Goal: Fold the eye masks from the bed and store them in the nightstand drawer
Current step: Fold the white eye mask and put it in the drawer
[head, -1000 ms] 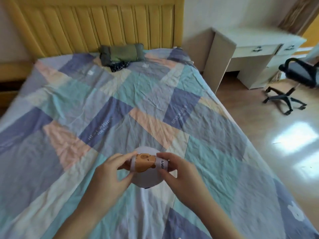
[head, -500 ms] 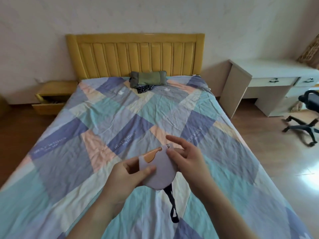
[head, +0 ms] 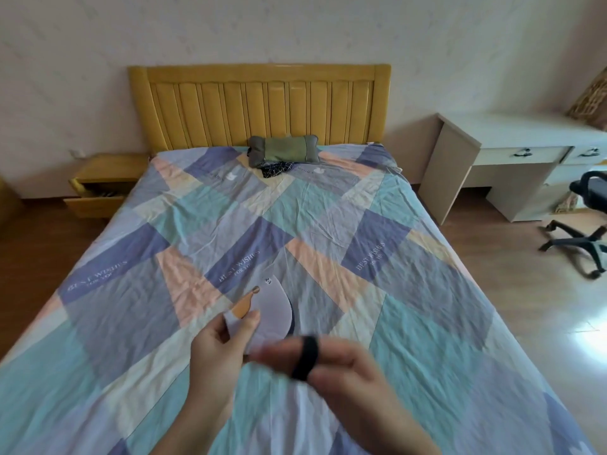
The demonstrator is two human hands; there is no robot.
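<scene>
A lilac eye mask [head: 271, 311], folded in half with an orange print along its edge, is held above the patchwork bedspread [head: 328, 224]. My left hand [head: 218, 348] pinches its lower left corner with the thumb on top. My right hand [head: 341, 366] is blurred just below right of the mask, its fingers curled round the mask's black strap [head: 305, 357]. A dark patterned cloth [head: 276, 168], perhaps another mask, lies at the head of the bed. The yellow nightstand [head: 108, 165] stands left of the bed with its drawer [head: 95, 198] pulled open.
A green pillow [head: 282, 154] lies against the yellow headboard [head: 262, 103]. A white desk [head: 512, 142] with drawers stands to the right of the bed, with a black office chair [head: 588, 224] beside it. Wooden floor runs along both sides of the bed.
My view has lifted to take in the whole bed and nightstand. My right hand has left the mask's top edge and dropped to the hanging black strap, now looped round its fingers.
</scene>
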